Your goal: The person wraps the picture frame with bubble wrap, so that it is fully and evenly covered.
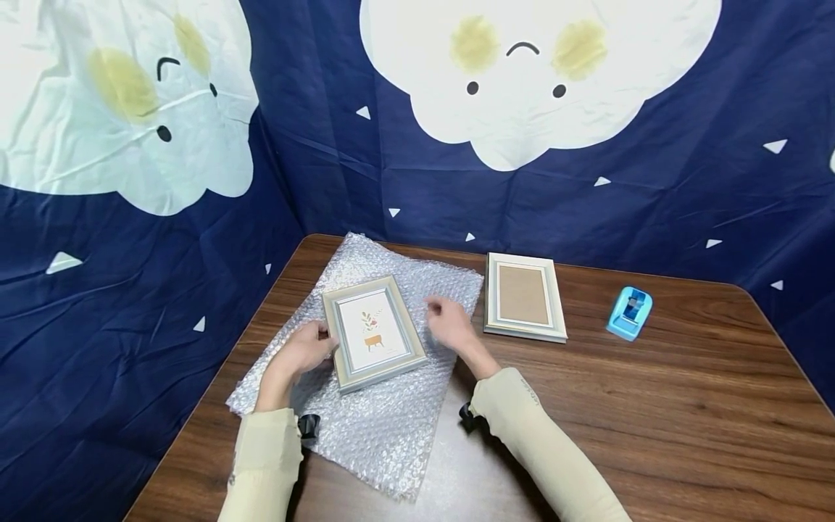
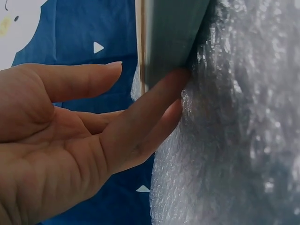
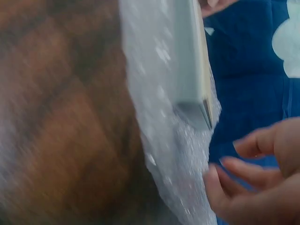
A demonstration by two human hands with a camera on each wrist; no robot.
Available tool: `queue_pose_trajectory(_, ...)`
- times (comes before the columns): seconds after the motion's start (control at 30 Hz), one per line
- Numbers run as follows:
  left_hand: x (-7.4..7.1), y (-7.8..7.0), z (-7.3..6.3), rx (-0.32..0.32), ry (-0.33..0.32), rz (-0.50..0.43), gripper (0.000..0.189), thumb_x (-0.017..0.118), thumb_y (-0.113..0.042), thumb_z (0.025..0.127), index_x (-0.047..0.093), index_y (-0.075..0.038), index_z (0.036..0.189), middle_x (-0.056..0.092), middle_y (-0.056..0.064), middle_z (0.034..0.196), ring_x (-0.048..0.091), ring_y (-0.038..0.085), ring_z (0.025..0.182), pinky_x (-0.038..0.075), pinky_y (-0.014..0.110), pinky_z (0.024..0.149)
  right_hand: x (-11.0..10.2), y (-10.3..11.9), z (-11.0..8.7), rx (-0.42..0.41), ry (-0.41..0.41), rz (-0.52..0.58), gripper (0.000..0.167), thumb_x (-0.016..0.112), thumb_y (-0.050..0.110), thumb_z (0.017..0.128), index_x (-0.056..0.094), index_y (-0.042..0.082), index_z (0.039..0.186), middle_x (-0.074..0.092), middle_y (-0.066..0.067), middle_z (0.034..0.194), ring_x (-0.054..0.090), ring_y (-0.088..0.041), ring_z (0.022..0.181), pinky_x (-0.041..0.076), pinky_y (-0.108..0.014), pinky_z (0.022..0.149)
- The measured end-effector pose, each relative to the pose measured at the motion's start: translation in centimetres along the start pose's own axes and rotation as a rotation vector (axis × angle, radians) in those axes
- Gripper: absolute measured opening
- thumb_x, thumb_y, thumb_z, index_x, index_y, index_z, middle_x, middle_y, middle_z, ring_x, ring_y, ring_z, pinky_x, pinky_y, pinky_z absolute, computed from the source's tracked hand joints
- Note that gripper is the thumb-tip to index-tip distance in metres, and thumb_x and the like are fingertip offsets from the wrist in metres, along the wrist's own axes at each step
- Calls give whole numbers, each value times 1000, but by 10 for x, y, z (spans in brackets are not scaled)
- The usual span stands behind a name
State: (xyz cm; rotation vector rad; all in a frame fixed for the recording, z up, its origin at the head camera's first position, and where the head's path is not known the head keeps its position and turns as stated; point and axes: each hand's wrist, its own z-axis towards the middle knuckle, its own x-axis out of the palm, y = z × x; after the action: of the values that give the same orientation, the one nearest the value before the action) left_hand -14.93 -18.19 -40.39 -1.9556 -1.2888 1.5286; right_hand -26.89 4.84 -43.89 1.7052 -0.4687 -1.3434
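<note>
A cream and grey picture frame (image 1: 381,333) with a potted plant print lies tilted on a sheet of bubble wrap (image 1: 385,428). At the frame's left edge is my left hand (image 1: 306,348); in the left wrist view its fingertips (image 2: 176,82) reach the frame's lower side, while the thumb stands away from it. My right hand (image 1: 450,324) hovers to the right of the frame, above the wrap's right part. In the right wrist view its fingers (image 3: 218,192) are loosely bent and hold nothing, apart from the frame's corner.
A second frame (image 1: 524,293) with a brown panel lies right of the wrap, near the table's back. Farther right stands a blue tape dispenser (image 1: 630,313). The wooden table (image 1: 685,413) meets a dark blue curtain (image 1: 417,196) with cloud prints behind and at left.
</note>
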Motion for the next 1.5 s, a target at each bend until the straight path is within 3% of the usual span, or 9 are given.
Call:
queue_pose_trajectory(0.13,1,0,1,3,6,-18,33,44,-7,98,43,14,123,52,28,116,61,29,99,56,38,81,-12,-4,8,87,-209,15,48,56,11,88,50,1,135,46,-21,137,41,-35,129,36,-45,108)
queue_pose_trajectory(0.27,2,0,1,8,4,-42,37,42,-6,98,40,16,127,51,31,120,61,32,102,56,38,83,-25,-7,12,175,-245,51,59,59,16,89,38,-2,141,25,-26,149,23,-40,139,24,-47,115)
queue_pose_trajectory(0.43,1,1,1,5,6,-49,39,41,-6,98,38,17,130,49,33,122,61,33,103,56,39,83,-35,-10,11,206,-200,122,62,56,15,89,33,-4,144,33,-26,148,30,-38,139,27,-46,115)
queue_pose_trajectory(0.73,-1,-2,-2,-20,10,-3,43,41,-11,100,35,16,133,46,34,126,60,38,107,55,41,85,-33,-12,4,85,-244,-8,60,55,12,89,35,-5,142,34,-24,148,31,-36,139,26,-44,116)
queue_pose_trajectory(0.97,-1,-3,-2,-23,15,-14,37,41,-12,100,41,14,126,50,31,120,61,36,104,55,40,85,-31,-16,1,60,-308,173,61,53,6,89,31,-1,145,57,-22,128,57,-32,117,45,-43,100)
queue_pose_trajectory(1.07,-2,-3,-2,-28,19,-16,35,41,-11,100,42,14,124,51,30,117,61,35,102,56,39,84,-30,-20,-1,44,-269,157,43,55,10,92,49,-2,133,67,-19,111,63,-30,101,50,-42,88)
queue_pose_trajectory(1.17,-3,-4,-2,-32,17,-4,33,41,-11,99,44,14,121,52,30,114,62,34,100,56,38,82,-28,-22,-5,-19,-169,57,29,55,15,94,62,0,118,69,-18,104,62,-28,95,51,-41,83)
queue_pose_trajectory(1.3,-3,-4,-1,-32,17,-4,31,40,-10,99,45,14,118,52,30,113,63,34,99,57,38,81,-21,-20,-12,-116,-27,-54,35,54,17,96,59,5,129,65,-16,121,61,-27,111,50,-42,93)
queue_pose_trajectory(1.5,-3,-4,0,-25,21,-16,31,40,-10,99,46,14,118,53,28,111,63,33,98,57,37,81,-10,-14,-20,-233,52,-106,46,52,15,97,46,11,142,54,-13,138,63,-31,96,49,-42,92)
